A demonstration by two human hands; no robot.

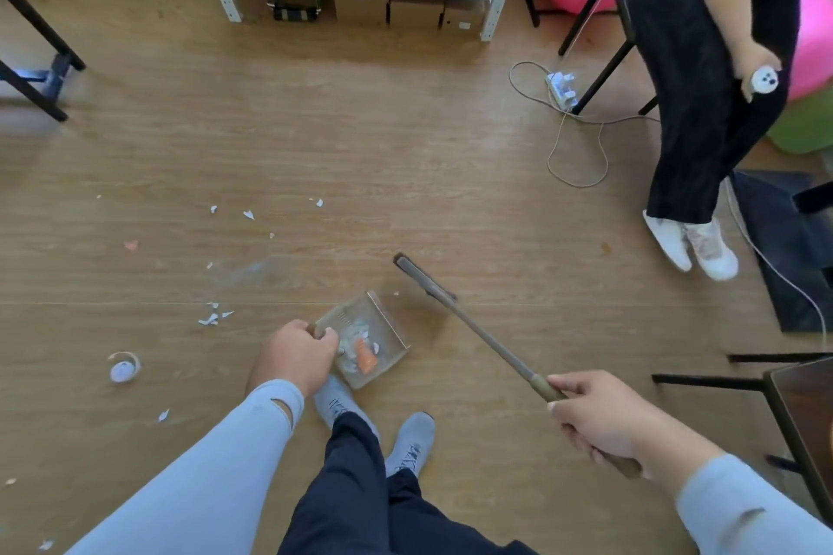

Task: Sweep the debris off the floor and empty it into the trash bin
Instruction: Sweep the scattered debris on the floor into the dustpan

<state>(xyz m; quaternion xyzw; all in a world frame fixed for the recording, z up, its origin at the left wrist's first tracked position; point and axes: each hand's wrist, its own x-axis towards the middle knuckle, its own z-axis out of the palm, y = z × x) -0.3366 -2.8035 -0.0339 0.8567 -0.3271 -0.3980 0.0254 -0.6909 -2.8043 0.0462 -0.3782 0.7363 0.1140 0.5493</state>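
Left hand (295,356) grips the handle of a clear plastic dustpan (383,320) holding white and orange paper scraps (360,349); the handle is hidden under the fingers. Right hand (599,415) clasps a long brown broom handle (487,342), its dark head (421,277) blurred. Scattered white paper bits (212,319) lie on the wooden floor (405,149) left of the dustpan.

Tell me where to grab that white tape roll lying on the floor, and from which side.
Take the tape roll from above, pinching across its outer rim. It lies flat on the floor, so the ring's edge is the only part that offers a hold. The left hand, now holding the dustpan, is nearer.
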